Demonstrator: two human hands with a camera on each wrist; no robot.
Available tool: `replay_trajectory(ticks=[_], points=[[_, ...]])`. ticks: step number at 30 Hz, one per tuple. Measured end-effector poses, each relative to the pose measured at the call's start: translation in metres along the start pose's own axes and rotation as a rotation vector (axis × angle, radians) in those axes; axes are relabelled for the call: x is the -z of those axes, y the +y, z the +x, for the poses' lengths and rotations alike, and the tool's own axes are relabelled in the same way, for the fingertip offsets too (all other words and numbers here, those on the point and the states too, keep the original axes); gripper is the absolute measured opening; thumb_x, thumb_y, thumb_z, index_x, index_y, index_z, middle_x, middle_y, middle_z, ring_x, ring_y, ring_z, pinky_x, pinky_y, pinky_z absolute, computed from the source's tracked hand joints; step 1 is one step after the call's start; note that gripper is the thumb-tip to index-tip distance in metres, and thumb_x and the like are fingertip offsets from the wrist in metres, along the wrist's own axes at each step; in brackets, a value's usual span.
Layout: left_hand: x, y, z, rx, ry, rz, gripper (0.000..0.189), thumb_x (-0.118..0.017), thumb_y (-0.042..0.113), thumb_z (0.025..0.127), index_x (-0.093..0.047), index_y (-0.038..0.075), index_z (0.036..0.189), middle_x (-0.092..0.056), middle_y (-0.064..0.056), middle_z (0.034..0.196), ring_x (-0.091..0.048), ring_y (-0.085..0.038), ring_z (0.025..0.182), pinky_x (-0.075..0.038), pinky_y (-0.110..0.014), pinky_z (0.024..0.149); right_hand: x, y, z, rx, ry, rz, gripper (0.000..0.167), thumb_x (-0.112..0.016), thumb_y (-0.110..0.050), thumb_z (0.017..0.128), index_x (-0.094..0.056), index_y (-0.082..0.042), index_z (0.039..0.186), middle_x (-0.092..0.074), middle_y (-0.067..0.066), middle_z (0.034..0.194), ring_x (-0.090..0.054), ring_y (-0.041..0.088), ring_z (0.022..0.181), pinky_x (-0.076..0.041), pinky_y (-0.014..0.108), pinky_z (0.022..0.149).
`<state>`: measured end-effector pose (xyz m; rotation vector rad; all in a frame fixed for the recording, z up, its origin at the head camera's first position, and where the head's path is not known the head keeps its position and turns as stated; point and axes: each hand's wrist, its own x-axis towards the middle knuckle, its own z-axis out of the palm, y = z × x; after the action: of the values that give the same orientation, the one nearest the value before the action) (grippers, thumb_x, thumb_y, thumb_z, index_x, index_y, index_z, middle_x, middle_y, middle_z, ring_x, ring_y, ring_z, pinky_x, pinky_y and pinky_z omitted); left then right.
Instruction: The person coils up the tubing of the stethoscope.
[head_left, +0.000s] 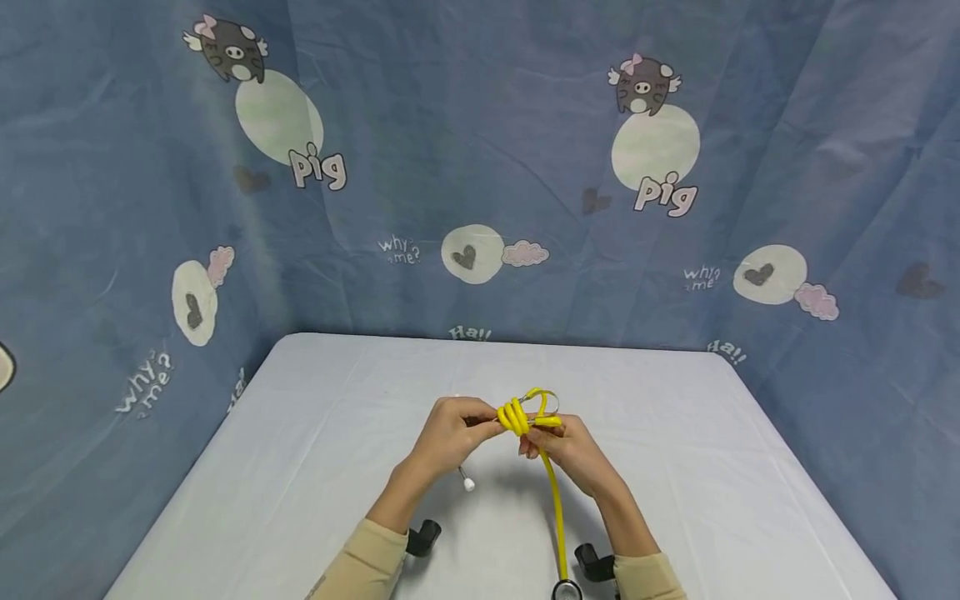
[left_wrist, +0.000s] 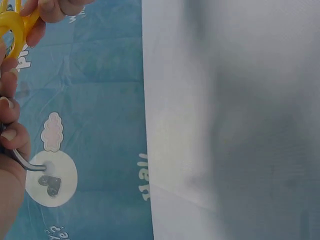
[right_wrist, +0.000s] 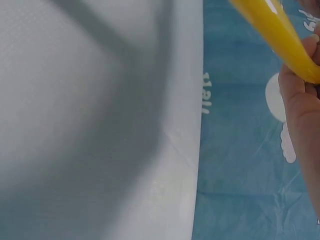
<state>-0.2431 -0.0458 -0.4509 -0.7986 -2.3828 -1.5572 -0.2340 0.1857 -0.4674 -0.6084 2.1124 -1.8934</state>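
Note:
A yellow stethoscope (head_left: 556, 500) is held up over the white table between two hands. Its tubing is wound in several coils beside the left hand (head_left: 452, 433), which grips the metal ear tubes. One ear tube with a white tip (head_left: 468, 483) pokes out below that hand; its bent metal end also shows in the left wrist view. Thumb and fingers of the right hand (head_left: 573, 450) pinch the yellow tubing at the right of the coils. From there a length of tube hangs down to the round chest piece (head_left: 567, 591) at the bottom edge of the head view.
The white-covered table (head_left: 360, 400) reaches back to a blue printed curtain (head_left: 480, 167) that surrounds it on the back and sides. Black wrist mounts (head_left: 423, 538) sit at both forearms, above the cloth. Shadows of the arms fall on the table.

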Motion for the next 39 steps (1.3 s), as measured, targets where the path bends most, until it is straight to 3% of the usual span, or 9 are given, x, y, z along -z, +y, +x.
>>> replay_trajectory(ticks=[5,14,25,39], points=[[0.0,-0.003,-0.001,-0.01,0.008,0.036,0.004,-0.079,0.021,0.085,-0.08,0.023,0.088,-0.074,0.012,0.081,-0.062,-0.005,0.064,-0.054,-0.025,0.059,-0.003,-0.001,-0.001,-0.026,0.005,0.021,0.032,-0.057,-0.018,0.101,-0.064,0.005,0.122,-0.068,0.005,0.086,-0.061,0.014,0.076,-0.054,0.031,0.077],[0.001,-0.004,-0.001,-0.03,0.014,0.107,0.01,-0.079,0.028,0.085,-0.081,0.019,0.088,-0.073,0.014,0.08,-0.062,-0.001,0.065,-0.054,-0.023,0.06,-0.002,-0.003,-0.005,-0.054,0.016,-0.045,0.03,-0.06,-0.023,0.1,-0.067,0.003,0.113,-0.068,0.009,0.085,-0.062,0.017,0.075,-0.056,0.041,0.077],[0.001,-0.005,0.0,-0.053,0.019,0.182,0.006,-0.079,0.026,0.085,-0.081,0.021,0.087,-0.072,0.015,0.079,-0.061,0.002,0.064,-0.052,-0.021,0.06,0.0,0.0,-0.009,-0.06,0.023,-0.046,0.026,-0.058,-0.018,0.1,-0.067,0.005,0.11,-0.068,0.003,0.08,-0.061,0.012,0.073,-0.055,0.036,0.073],[0.004,-0.009,0.0,0.002,0.047,0.254,0.006,-0.078,0.026,0.085,-0.081,0.021,0.087,-0.073,0.015,0.083,-0.06,0.002,0.067,-0.05,-0.02,0.061,-0.006,0.003,-0.017,-0.073,0.018,-0.082,0.033,-0.057,-0.019,0.101,-0.064,0.006,0.121,-0.069,0.013,0.086,-0.059,0.014,0.072,-0.055,0.04,0.073]])
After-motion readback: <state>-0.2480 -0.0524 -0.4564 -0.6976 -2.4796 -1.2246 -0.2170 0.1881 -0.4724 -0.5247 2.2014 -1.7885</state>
